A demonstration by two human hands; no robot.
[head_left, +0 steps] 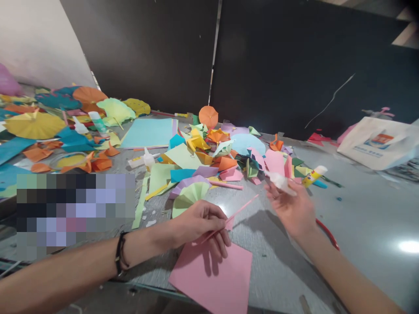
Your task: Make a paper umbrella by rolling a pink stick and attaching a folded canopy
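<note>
My left hand is closed on a thin pink paper strip, pinched between thumb and fingers, with its far end pointing up to the right. Below that hand a square pink sheet lies at the table's front edge. In my right hand is a small white glue bottle, raised above the table and slightly blurred, its nozzle toward the left. A pale green pleated paper fan rests just beyond my left hand.
Coloured paper scraps are heaped mid-table. A yellow glue stick stands tilted behind my right hand, and a red curved handle lies beside my right forearm. Further off are light blue sheets, another glue bottle and a white bag.
</note>
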